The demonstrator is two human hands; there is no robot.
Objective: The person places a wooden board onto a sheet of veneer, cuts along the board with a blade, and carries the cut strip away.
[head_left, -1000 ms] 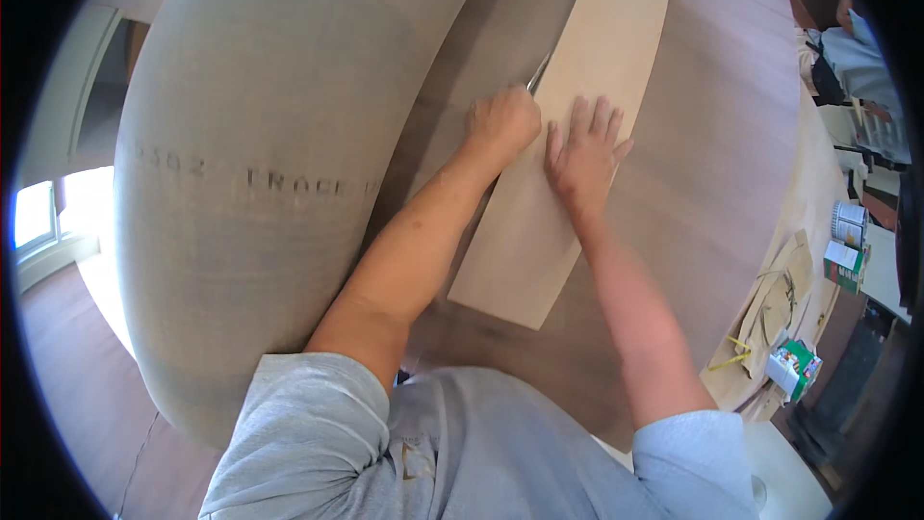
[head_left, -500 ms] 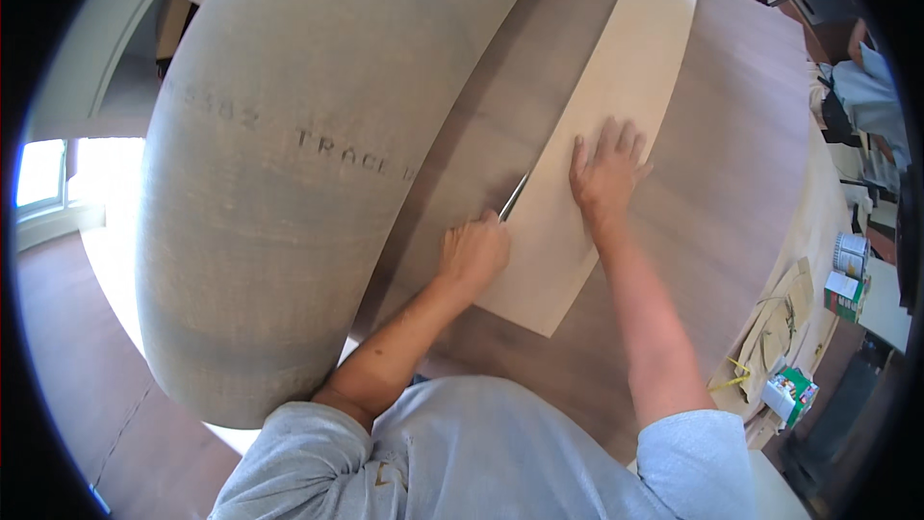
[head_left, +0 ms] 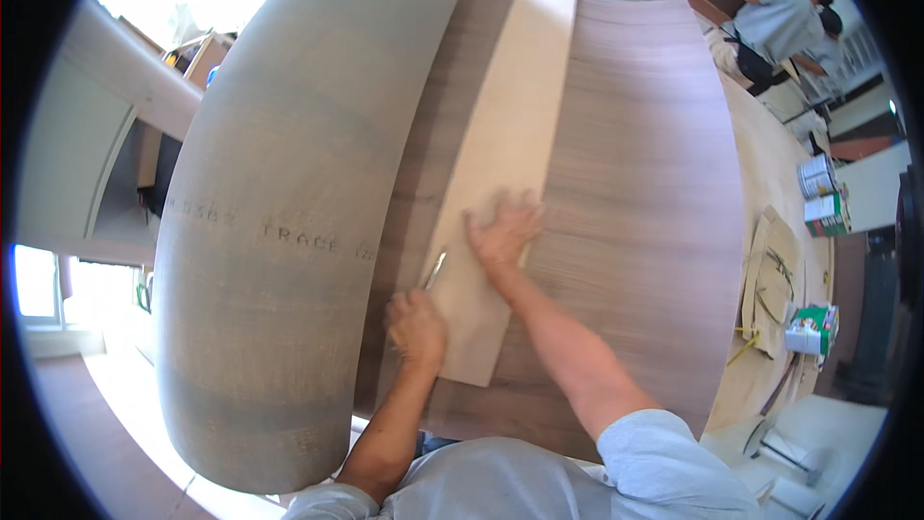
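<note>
Left hand (head_left: 416, 329): closed around a slim silver metal tool (head_left: 437, 271), its blurred tip pointing up and away from the person.
Right hand (head_left: 503, 231): open, fingers spread and a little blurred, laid across the long pale wooden board (head_left: 505, 149).
Metal tool: at the board's left edge, near its close end; whether the tip touches the sheet beneath cannot be told.
Pale board: lies flat and lengthwise on the broad brown wood-grained sheet (head_left: 635, 193), running away from the person.
Curled sheet: a large grey-brown curl of material (head_left: 279, 327) rises at the left, beside the left hand.
Stamped writing: one row of dark block capitals and digits (head_left: 300, 239) crosses the curl, fainter at its left end.
Labelled containers: a silver cylindrical can (head_left: 816, 175) and a green-and-white box (head_left: 826, 215) stand close together at the right; a white-and-green printed container (head_left: 813, 329) is nearer the person. Their print is too small to read.
Brown paper: a creased tan piece (head_left: 760, 303) lies on the pale wooden worktop (head_left: 770, 169).
Co-worker: a person in a grey shirt (head_left: 778, 19), far right.
</note>
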